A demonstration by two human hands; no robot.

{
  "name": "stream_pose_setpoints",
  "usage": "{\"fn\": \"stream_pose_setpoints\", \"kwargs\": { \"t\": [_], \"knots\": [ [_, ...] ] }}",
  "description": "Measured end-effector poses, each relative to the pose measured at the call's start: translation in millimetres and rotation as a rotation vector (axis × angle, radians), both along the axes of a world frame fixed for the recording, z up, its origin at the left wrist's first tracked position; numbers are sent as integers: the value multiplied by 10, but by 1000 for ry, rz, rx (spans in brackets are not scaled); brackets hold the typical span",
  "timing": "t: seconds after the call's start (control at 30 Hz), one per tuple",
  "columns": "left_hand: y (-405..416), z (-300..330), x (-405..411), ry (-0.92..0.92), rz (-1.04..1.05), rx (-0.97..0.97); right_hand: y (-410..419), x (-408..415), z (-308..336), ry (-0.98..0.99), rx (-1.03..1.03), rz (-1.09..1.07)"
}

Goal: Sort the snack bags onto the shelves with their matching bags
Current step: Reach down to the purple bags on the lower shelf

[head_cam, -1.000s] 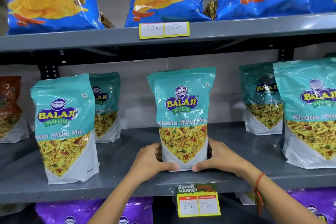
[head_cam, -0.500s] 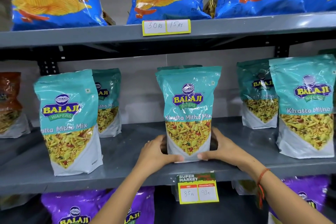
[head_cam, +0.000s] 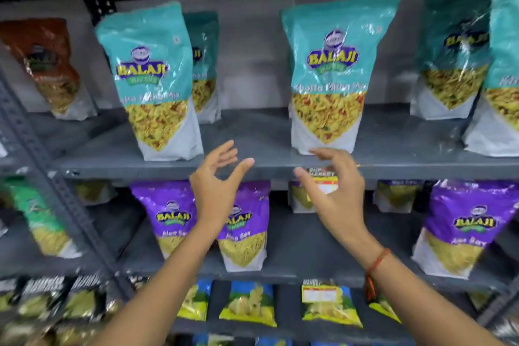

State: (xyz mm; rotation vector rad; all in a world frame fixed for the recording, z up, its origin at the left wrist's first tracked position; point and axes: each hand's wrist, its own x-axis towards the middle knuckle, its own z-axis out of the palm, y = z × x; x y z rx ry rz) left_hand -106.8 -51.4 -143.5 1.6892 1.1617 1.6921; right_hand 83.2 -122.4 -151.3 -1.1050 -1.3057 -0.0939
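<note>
A teal Khatta Mitha Mix bag (head_cam: 331,76) stands upright on the grey middle shelf (head_cam: 252,135), among matching teal bags at the left (head_cam: 151,78) and right (head_cam: 452,56). My left hand (head_cam: 216,188) hovers in front of the shelf edge, left of that bag, fingers spread and empty. My right hand (head_cam: 334,191) is just below and in front of the bag's base, fingers curled apart, holding nothing. A red thread is tied around my right wrist.
An orange-brown bag (head_cam: 47,64) stands at the far left of the middle shelf. Purple Aloo Sev bags (head_cam: 466,225) fill the shelf below, and yellow-blue packs (head_cam: 250,303) the one under that. A grey perforated upright (head_cam: 56,185) slants down the left.
Both hands have let go of the middle teal bag and pulled back toward me, opening. The view has tilted down, so the blue chip bags above are out of sight and lower shelves show.
</note>
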Motion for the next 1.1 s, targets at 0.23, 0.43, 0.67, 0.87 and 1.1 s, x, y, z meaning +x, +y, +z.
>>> {"fn": "stream_pose_setpoints", "kwargs": {
  "t": [0.23,0.43,0.67,0.87,1.1],
  "knots": [
    [221,-1440,-643,24,100,-424,379,-353,-1340,-77,-413,178],
    [480,-2474,-839,123,-96,-936,962,-352,-2453,140,-1014,329],
    [802,-2829,-817,149,-233,-916,1310,-437,-2962,169,-1153,429],
    [796,-2826,-641,208,-219,-839,1308,-346,-2927,154,-1139,404],
    [686,-2660,103,303,-252,-772,1073,374,-2757,184,-1143,310]
  ]
}}
